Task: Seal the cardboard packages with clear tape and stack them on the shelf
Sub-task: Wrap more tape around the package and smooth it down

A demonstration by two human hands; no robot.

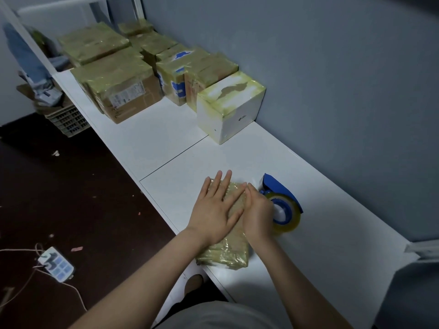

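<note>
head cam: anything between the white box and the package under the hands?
Nothing: in the head view only bare white shelf top separates the white box from the taped package. The tape dispenser sits aside, right.

You get 1 view: your wide-angle head camera looks forward and down from close above the white shelf (pixel 320 186), grey wall (pixel 332 67) right, dark floor (pixel 71 198) left.

Grey-blue wall (pixel 332 67) behind white worktop (pixel 166 143). Dark brown floor (pixel 71 198), littered with scraps; power strip (pixel 57 263) lying there. Light dim.
</note>
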